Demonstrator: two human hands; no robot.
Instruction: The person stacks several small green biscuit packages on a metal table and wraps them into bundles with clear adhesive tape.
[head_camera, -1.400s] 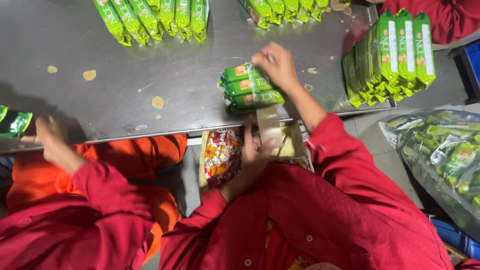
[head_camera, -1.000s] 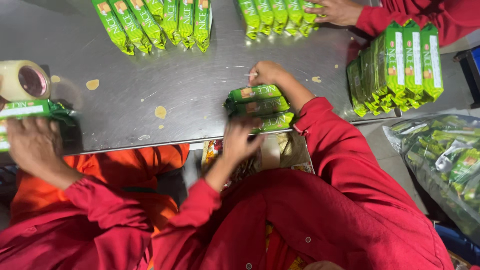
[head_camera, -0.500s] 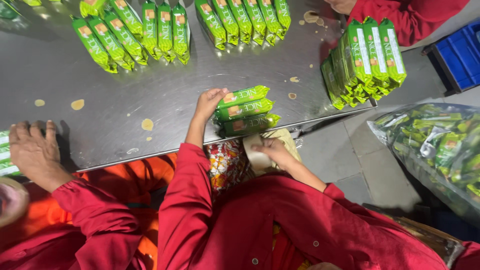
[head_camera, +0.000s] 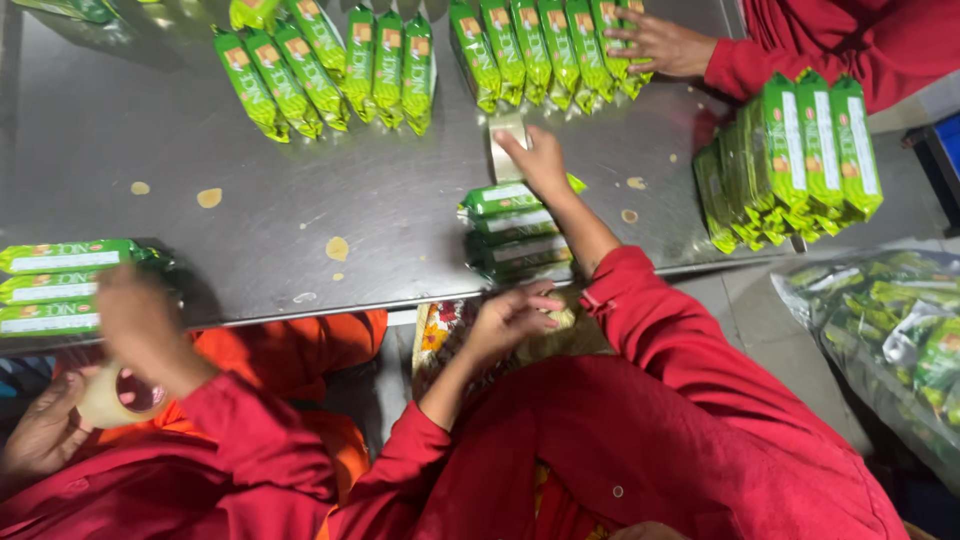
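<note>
Right hand (head_camera: 540, 160) is stretched out across the steel table (head_camera: 330, 190), fingers spread and lying loosely over a small pale strip of tape or film (head_camera: 506, 140) on the metal; it rests on the strip rather than pinching it, though whether a fingertip is gripping the edge can't be told from up here. Just below that wrist sits a short stack of green biscuit packets (head_camera: 515, 228), piled flat near the table's front edge, with the forearm passing over its right end. Left hand (head_camera: 510, 318) is down below the table edge, over the lap, fingers curled around something pale and rounded; what that thing is stays hidden under the fingers. Beside it a colourful printed wrapper (head_camera: 435, 330) shows in the gap below the table. Along the far side, two fanned rows of green packets (head_camera: 330, 65) lie side by side, and another worker's hand (head_camera: 655, 45) in a red sleeve presses on the right-hand row. To the right, a tight bundle of upright green packets (head_camera: 790, 160) stands at the table corner, and a clear plastic bag of packets (head_camera: 890, 330) rests on the floor. At left, a neighbour in red holds a roll of tape (head_camera: 120, 395), with three green packets (head_camera: 60, 285) lying by them.
</note>
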